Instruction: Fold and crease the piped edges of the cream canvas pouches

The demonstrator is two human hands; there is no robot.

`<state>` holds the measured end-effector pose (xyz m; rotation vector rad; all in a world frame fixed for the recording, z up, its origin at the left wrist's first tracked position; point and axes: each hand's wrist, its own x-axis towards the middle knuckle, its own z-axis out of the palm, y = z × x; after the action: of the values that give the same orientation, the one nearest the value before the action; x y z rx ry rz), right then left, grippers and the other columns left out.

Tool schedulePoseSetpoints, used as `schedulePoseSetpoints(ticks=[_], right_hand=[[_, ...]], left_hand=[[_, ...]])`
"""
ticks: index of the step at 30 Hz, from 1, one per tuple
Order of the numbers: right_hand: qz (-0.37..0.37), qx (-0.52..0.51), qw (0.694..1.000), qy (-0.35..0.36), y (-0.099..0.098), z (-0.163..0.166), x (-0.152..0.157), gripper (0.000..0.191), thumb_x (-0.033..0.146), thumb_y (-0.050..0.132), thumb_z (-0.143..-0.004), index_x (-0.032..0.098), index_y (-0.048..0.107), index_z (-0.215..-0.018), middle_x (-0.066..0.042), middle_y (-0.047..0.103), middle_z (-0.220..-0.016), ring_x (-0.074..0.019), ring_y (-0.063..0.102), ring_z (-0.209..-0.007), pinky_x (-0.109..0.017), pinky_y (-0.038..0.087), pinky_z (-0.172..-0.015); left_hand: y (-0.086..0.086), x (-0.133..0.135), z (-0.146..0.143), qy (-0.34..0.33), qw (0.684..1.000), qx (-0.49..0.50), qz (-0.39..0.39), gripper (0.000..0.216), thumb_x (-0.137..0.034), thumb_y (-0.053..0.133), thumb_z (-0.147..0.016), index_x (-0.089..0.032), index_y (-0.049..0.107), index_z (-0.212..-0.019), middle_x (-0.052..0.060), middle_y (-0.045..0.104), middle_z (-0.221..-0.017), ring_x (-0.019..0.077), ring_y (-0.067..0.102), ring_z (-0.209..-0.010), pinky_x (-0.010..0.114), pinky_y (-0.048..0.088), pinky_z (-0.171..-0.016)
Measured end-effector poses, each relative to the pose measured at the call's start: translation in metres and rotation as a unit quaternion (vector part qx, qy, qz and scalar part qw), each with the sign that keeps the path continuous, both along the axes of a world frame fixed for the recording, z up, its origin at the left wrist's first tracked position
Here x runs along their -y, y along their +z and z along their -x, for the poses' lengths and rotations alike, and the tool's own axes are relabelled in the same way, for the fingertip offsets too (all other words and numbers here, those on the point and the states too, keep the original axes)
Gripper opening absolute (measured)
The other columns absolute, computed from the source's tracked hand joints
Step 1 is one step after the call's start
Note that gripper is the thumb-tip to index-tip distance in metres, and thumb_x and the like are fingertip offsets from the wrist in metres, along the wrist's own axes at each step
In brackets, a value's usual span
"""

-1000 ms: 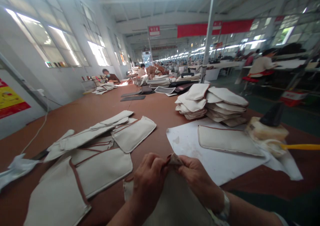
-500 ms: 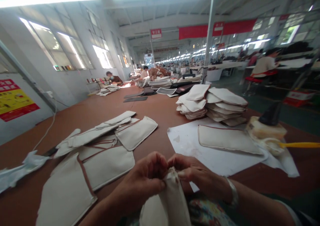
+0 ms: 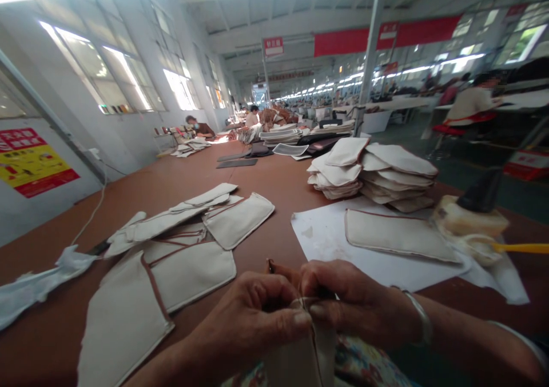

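Observation:
Low in the middle, both my hands pinch the top of a cream fabric pouch (image 3: 291, 358) along its seam. My left hand (image 3: 249, 312) is closed, its thumb lying along the cloth edge. Close against it, my right hand (image 3: 360, 301) is closed too, thumb and forefinger on the same edge. A small brown piece (image 3: 286, 271) sticks out beyond the fingertips; whether it belongs to the pouch is unclear. Below the hands the pouch hangs over a flowered cloth (image 3: 364, 361). The fingers cover much of the pouch's top.
Loose cream pouches (image 3: 193, 278) with brown edging lie at left on the brown table (image 3: 257, 227). A single pouch (image 3: 394, 235) rests on white paper (image 3: 319, 232). Behind stand pouch stacks (image 3: 397, 172). At right are a yellowish container (image 3: 476, 215) with a black cone and a yellow handle (image 3: 527, 248).
My fingers have shifted along the pouch's top, and the thumbs now press side by side on its seam. The brown piece now shows beyond them. The whole view has shifted slightly.

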<state>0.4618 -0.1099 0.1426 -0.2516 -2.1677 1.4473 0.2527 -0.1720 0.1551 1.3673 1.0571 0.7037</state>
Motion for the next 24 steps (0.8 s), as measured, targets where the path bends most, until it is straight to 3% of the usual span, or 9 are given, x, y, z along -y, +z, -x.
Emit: schedulePoseSetpoints(ticks=[5,8,11,15,20,24], right_hand=[[0.037,-0.02,0.999,0.022,0.003,0.001,-0.002,0.009,0.02,0.055,-0.093,0.016,0.051,-0.086,-0.001,0.051,-0.086,-0.0105,0.045,-0.075,-0.021,0.039,-0.065],[0.117,-0.021,0.992,0.032,0.002,0.003,-0.005,0.01,0.022,0.059,-0.091,0.015,0.053,-0.085,-0.002,0.052,-0.088,-0.0107,0.046,-0.076,-0.02,0.039,-0.064],[0.203,-0.021,0.978,0.035,-0.004,0.005,-0.009,0.015,0.024,0.064,-0.087,0.014,0.054,-0.084,-0.003,0.053,-0.089,-0.0107,0.046,-0.074,-0.02,0.038,-0.061],[0.246,-0.023,0.968,0.036,-0.013,0.007,-0.013,0.019,0.027,0.067,-0.082,0.013,0.054,-0.081,-0.002,0.053,-0.085,-0.0102,0.044,-0.069,-0.021,0.035,-0.058],[0.241,0.01,0.97,0.017,-0.01,0.006,-0.014,0.025,0.035,0.066,-0.081,0.013,0.055,-0.084,-0.001,0.052,-0.081,-0.0107,0.043,-0.066,-0.022,0.034,-0.057],[0.128,0.048,0.99,-0.025,0.001,0.008,-0.011,0.037,0.043,0.073,-0.074,0.014,0.057,-0.09,0.0,0.054,-0.083,-0.0121,0.044,-0.071,-0.022,0.035,-0.059]], left_hand=[[0.005,-0.004,-0.003,0.026,0.999,-0.027,0.005,0.029,-0.038,0.077,-0.071,-0.012,0.064,-0.07,-0.003,0.048,-0.064,0.0094,0.037,-0.06,0.02,0.027,-0.053],[0.006,-0.005,-0.002,0.033,0.998,-0.044,0.016,0.026,-0.036,0.076,-0.07,-0.011,0.067,-0.071,-0.001,0.051,-0.063,0.0102,0.039,-0.059,0.021,0.027,-0.052],[0.005,-0.006,0.0,0.021,0.999,0.001,0.045,0.032,-0.04,0.08,-0.068,-0.01,0.072,-0.075,0.001,0.053,-0.064,0.0104,0.041,-0.06,0.022,0.029,-0.054],[0.0,-0.006,0.003,-0.003,0.995,0.062,0.073,0.034,-0.041,0.082,-0.071,-0.009,0.075,-0.083,0.002,0.055,-0.066,0.0091,0.042,-0.059,0.021,0.029,-0.055],[-0.001,-0.006,0.003,-0.014,0.995,0.057,0.085,0.033,-0.04,0.08,-0.073,-0.009,0.075,-0.084,0.003,0.057,-0.067,0.0095,0.043,-0.059,0.022,0.03,-0.056],[0.001,-0.005,-0.003,0.025,0.996,0.003,0.08,0.023,-0.033,0.071,-0.075,-0.01,0.071,-0.079,0.002,0.055,-0.066,0.0095,0.041,-0.058,0.022,0.027,-0.053]])
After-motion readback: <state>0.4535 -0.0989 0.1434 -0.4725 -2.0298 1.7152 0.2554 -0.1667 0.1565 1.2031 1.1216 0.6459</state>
